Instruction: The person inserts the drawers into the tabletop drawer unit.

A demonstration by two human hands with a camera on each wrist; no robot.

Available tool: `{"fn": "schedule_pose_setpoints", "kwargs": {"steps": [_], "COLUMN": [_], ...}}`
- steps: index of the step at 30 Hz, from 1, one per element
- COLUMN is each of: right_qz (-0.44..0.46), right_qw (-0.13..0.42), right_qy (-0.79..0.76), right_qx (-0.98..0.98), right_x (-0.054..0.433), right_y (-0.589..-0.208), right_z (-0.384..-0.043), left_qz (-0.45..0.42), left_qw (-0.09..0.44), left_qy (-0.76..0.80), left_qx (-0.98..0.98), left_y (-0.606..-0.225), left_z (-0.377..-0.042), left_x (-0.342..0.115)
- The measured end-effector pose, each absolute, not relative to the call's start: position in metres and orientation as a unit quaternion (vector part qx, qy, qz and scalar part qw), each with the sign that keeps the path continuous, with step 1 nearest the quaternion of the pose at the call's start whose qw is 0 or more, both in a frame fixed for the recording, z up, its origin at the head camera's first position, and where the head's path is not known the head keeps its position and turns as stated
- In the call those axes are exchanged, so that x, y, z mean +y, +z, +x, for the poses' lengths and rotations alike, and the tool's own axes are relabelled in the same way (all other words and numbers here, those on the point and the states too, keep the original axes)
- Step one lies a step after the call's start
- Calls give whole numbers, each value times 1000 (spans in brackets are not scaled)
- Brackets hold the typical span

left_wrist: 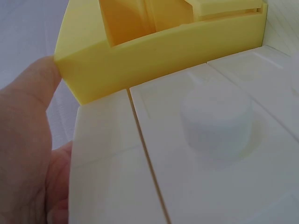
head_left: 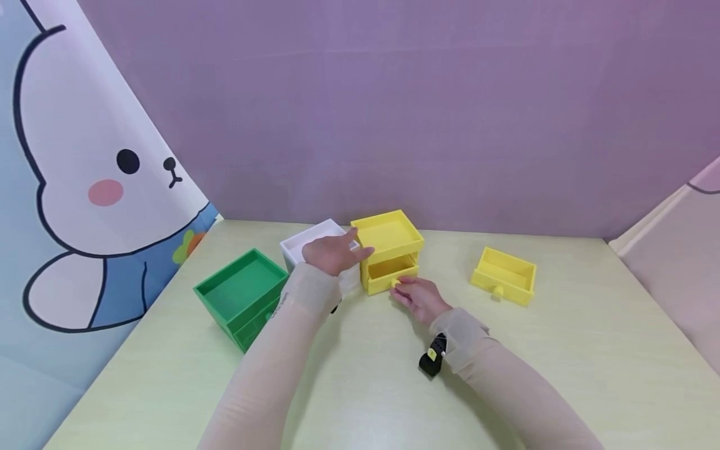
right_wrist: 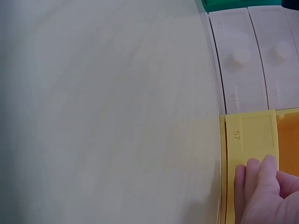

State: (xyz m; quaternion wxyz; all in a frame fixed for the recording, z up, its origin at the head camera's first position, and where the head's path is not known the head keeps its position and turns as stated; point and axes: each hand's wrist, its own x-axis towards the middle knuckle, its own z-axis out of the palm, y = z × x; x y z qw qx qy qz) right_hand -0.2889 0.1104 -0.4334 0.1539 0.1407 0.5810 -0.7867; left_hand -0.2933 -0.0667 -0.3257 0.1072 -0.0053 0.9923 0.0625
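A small yellow drawer cabinet [head_left: 388, 237] stands at the back of the table, with a shallow tray top and an open upper slot. My right hand [head_left: 419, 297] pinches the round knob of its lower yellow drawer [right_wrist: 252, 135], whose front is marked 57. In the right wrist view the fingers cover the knob. My left hand [head_left: 332, 251] reaches over the white drawer cabinet [head_left: 312, 236], its extended fingers at the yellow cabinet's left side. In the left wrist view, one left-hand digit touches the yellow cabinet's corner.
A separate yellow drawer [head_left: 506, 275] with a round knob lies on the table at the right. At the left stands a green drawer cabinet [head_left: 242, 287], partly behind my left forearm. A purple backdrop [head_left: 360, 112] hangs behind the table [head_left: 371, 375].
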Motion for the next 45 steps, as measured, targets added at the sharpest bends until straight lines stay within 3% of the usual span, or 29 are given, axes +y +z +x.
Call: {"fn": "schedule_pose_setpoints", "kwargs": {"steps": [13, 24, 33, 38, 45], "right_qz": [129, -39, -22, -14, 65], "right_qw": [182, 280, 255, 250, 249], "right_qy": [-772, -686, -732, -729, -743], "right_qx": [594, 671, 631, 637, 618], "right_x": [110, 233, 307, 327, 341], "right_y": [-433, -412, -394, -393, -398], "right_z": [-288, -279, -269, -264, -262], "left_qz": [-6, 4, 6, 9, 3], "left_qw": [112, 121, 114, 112, 115], "left_qy": [63, 85, 78, 73, 81], "left_qx": [992, 989, 990, 991, 990], "left_y": [-331, -327, -328, -327, -328], "left_z": [-294, -295, -296, -297, -298], "left_x": [-73, -68, -71, -70, -71]}}
